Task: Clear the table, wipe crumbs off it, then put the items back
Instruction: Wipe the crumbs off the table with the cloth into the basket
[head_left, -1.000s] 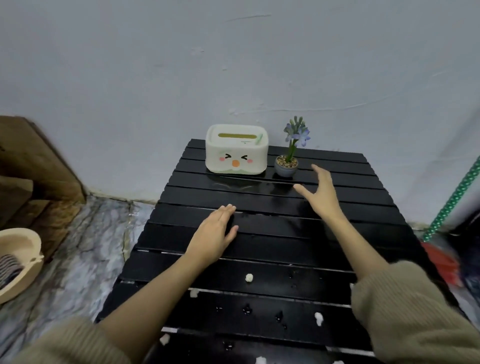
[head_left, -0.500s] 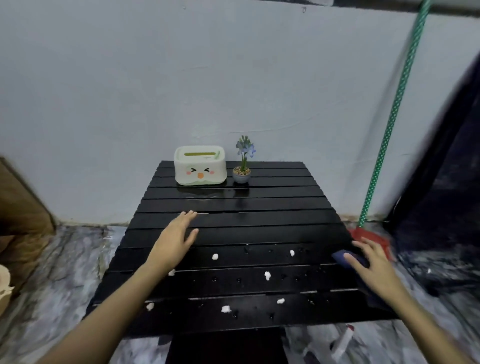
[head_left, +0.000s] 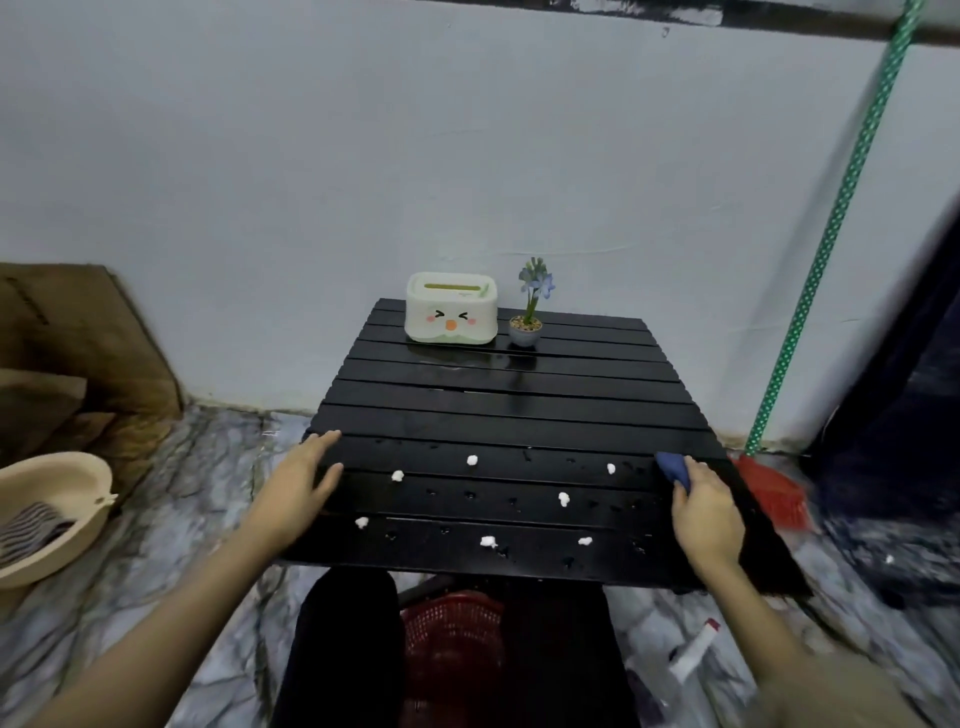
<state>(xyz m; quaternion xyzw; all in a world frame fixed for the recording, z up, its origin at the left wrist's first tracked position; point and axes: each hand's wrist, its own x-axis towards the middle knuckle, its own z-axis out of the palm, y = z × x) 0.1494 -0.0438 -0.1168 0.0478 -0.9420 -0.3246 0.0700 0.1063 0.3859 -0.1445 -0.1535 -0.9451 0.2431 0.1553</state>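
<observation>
A black slatted table (head_left: 519, 395) stands against the wall. At its far edge sit a cream tissue box with a cartoon face (head_left: 450, 315) and, to its right, a small potted blue flower (head_left: 530, 312). Several white crumbs (head_left: 471, 460) lie scattered over the near slats. My left hand (head_left: 298, 488) rests flat on the table's left near edge, fingers apart, holding nothing. My right hand (head_left: 704, 512) lies on the right near edge, fingers closed over a dark blue cloth (head_left: 674, 467) that pokes out beyond the fingertips.
A red basket (head_left: 452, 639) sits on the floor under the near edge, between my legs. A green dotted broom (head_left: 810, 291) with red bristles leans against the wall at right. A beige basin (head_left: 52, 512) and cardboard (head_left: 78, 343) stand at left. A white tube (head_left: 693, 649) lies on the floor.
My right hand has left the far middle of the table, come to the right near edge and closed on the blue cloth. My left hand slid to the left edge. The view pulled back.
</observation>
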